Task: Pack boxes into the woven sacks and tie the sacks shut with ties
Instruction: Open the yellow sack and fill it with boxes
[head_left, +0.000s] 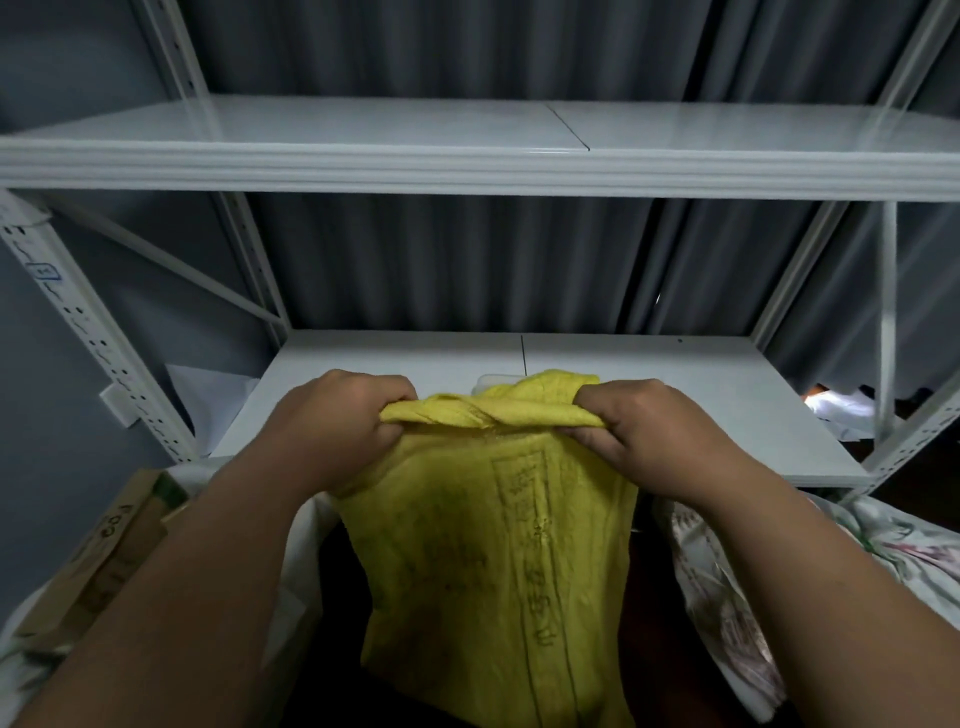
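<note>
Both hands held the top edge of the yellow woven sack (493, 545) in the lower middle of the frame. The left hand (343, 421) had its fingers curled round the bunched cloth at the left corner of the mouth, and the right hand (639, 426) pinched the folded cloth at the right corner, so each grip was narrow and full of fabric. Between the two hands the mouth lay gathered and pressed flat, not open.

The sack hung down from the hands toward the bottom of the frame, with dark printed marks on its front. It looked soft and light, and it creased easily; probably it was a little slippery too, so the rim was the good place to hold it, one hand at each side.

Behind the sack stood a white metal shelf (649, 410), in the middle of the frame. At the lower left lay a brown cardboard box (119, 561), and at the lower right a white printed sack (727, 597). No tie could be seen.
</note>
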